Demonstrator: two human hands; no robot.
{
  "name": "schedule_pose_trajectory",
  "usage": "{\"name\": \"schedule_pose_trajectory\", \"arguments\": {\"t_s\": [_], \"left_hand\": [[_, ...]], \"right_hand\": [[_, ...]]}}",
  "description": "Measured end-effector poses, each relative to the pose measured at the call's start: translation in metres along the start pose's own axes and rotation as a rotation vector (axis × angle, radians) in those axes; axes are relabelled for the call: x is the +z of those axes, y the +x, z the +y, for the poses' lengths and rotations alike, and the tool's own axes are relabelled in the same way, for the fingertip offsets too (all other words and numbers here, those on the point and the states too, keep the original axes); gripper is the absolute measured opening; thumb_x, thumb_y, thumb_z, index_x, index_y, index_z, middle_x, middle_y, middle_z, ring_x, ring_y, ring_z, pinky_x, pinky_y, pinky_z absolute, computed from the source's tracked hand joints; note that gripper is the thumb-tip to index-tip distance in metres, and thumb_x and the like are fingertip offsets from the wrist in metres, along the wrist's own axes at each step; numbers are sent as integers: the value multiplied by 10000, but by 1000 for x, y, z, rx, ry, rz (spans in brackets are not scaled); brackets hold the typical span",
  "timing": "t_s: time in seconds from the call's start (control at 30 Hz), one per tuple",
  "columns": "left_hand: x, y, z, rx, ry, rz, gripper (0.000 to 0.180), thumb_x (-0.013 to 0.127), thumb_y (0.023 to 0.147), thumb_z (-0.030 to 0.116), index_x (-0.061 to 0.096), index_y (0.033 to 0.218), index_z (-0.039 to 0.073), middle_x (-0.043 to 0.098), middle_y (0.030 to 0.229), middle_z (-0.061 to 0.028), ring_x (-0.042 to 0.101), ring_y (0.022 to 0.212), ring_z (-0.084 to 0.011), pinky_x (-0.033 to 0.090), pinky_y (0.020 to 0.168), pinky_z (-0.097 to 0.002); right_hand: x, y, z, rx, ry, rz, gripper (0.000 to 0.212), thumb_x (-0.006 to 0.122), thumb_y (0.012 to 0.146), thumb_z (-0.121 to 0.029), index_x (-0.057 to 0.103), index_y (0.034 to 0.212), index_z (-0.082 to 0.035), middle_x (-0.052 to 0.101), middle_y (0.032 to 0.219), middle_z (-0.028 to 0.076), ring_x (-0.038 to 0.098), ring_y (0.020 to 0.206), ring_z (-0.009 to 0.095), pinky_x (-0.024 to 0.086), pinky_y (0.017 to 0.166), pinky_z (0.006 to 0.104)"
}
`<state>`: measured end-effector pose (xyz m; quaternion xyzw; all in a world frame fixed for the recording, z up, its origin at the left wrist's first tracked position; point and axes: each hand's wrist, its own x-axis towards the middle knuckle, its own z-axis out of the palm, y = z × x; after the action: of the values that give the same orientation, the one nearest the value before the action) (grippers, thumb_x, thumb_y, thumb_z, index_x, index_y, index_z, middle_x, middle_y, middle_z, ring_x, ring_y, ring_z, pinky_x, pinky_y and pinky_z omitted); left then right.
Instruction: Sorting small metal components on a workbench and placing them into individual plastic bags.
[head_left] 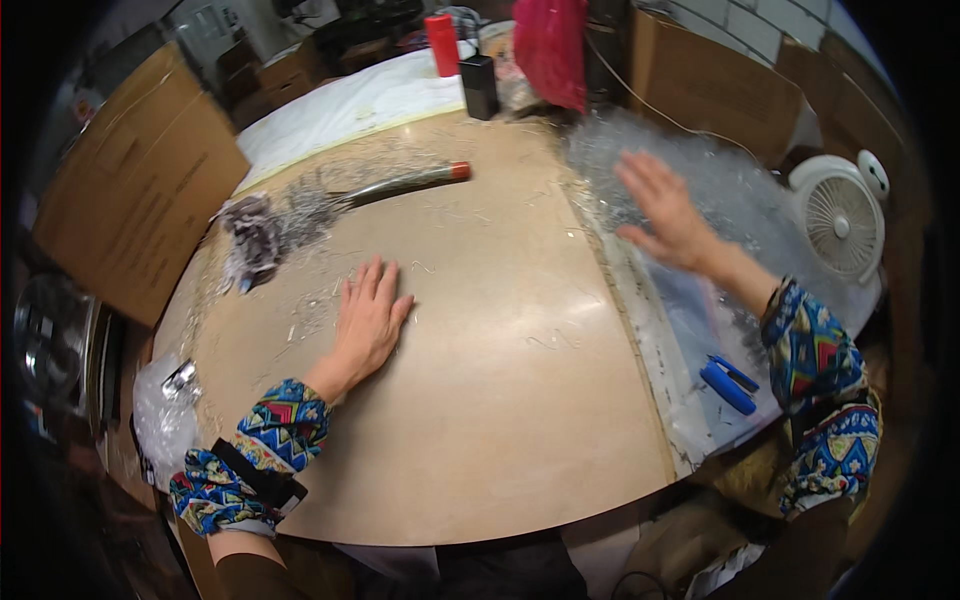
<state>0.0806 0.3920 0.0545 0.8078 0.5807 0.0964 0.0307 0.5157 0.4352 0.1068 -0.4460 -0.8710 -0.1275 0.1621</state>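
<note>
My left hand (368,318) lies flat on the pale tabletop (500,400), fingers stretched out and nothing in it. Several thin, clear, wire-like bits (318,310) are scattered beside its fingers. My right hand (668,212) is over the clear plastic sheeting (740,190) at the right, fingers extended and slightly blurred; whether it touches the plastic I cannot tell. Beyond the left hand lies a bundle of thin dark strands (405,184) with a red end. A crumpled grey-purple cloth (252,238) sits to its left.
A blue-handled tool (728,386) rests on the plastic at right, near a white fan (838,218). A cardboard box (140,185) stands at left, above a clear plastic bag (163,415). At the back are a red bottle (441,46), a black block (479,88) and a pink bag (550,50).
</note>
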Motion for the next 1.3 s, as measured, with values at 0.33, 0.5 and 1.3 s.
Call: {"name": "schedule_pose_trajectory", "arguments": {"t_s": [0.33, 0.5, 1.3], "left_hand": [[-9, -98, -113, -284, -262, 122, 652, 486, 969, 367, 299, 1427, -57, 250, 1495, -303, 218, 1406, -428, 198, 1153, -477], [-29, -60, -175, -352, -300, 355, 672, 525, 950, 357, 301, 1422, -65, 283, 1482, -300, 255, 1393, -421, 215, 1157, -434], [-59, -75, -139, -274, -975, 211, 296, 685, 778, 168, 675, 1032, 16, 692, 833, -109, 652, 794, -160, 516, 742, -320]], "right_hand": [[132, 143, -159, 72, 477, -56, 616, 442, 988, -384, 330, 1412, 49, 362, 1443, 286, 282, 1374, 446, 203, 1144, 512], [168, 216, -133, 181, 2, 193, 447, 509, 942, -246, 467, 1332, -31, 478, 1340, 245, 414, 1286, 381, 327, 1080, 474], [-68, 164, -265, 231, 1763, 723, 340, 560, 977, -346, 449, 750, -118, 387, 539, -24, 417, 444, 97, 362, 437, 260]]}}
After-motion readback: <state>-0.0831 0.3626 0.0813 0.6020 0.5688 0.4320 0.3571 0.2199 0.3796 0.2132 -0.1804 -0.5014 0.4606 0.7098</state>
